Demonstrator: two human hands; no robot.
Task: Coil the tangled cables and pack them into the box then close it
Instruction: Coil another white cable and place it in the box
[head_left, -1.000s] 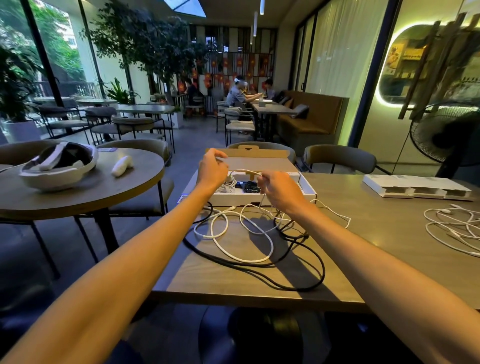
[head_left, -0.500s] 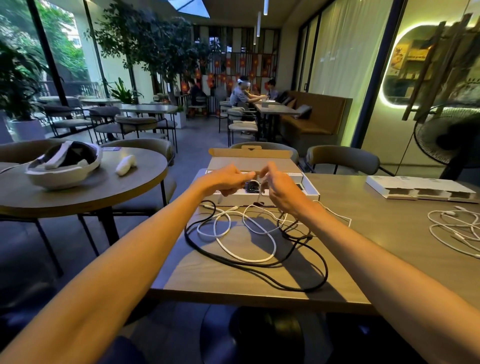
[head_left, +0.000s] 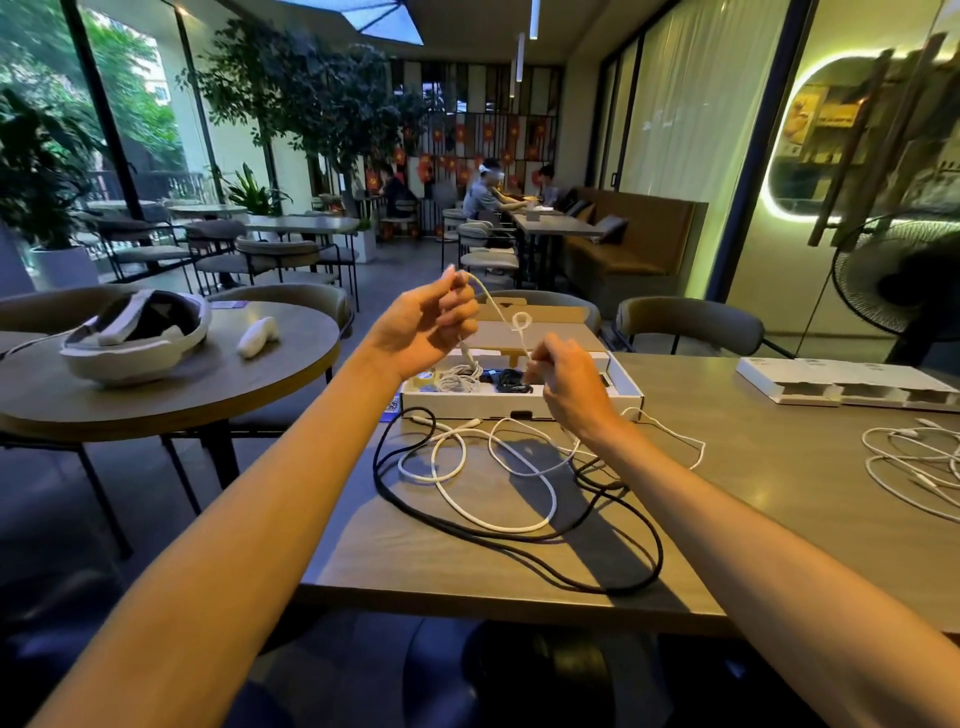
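Note:
A thin white cable (head_left: 498, 304) with a small loop in it stretches between both hands above the open white box (head_left: 519, 402). My left hand (head_left: 423, 327) is raised and pinches the cable's upper end. My right hand (head_left: 569, 384) grips the same cable lower down, just over the box's front wall. Inside the box lie a coiled white cable (head_left: 460, 376) and a coiled black cable (head_left: 511, 379). In front of the box, loose white cable (head_left: 519, 525) and a long black cable (head_left: 639, 582) sprawl tangled on the wooden table (head_left: 779, 519).
Another loose white cable (head_left: 914, 467) lies at the table's right edge. A flat white tray insert (head_left: 841, 387) sits at back right. A round table (head_left: 171, 379) at left carries a white headset (head_left: 137, 338) and controller (head_left: 257, 338). Chairs stand behind the box; a fan (head_left: 904, 275) stands at right.
My hands were together over the box half a second ago. Now my left hand has lifted up and away, drawing the white cable taut with a loop between the hands.

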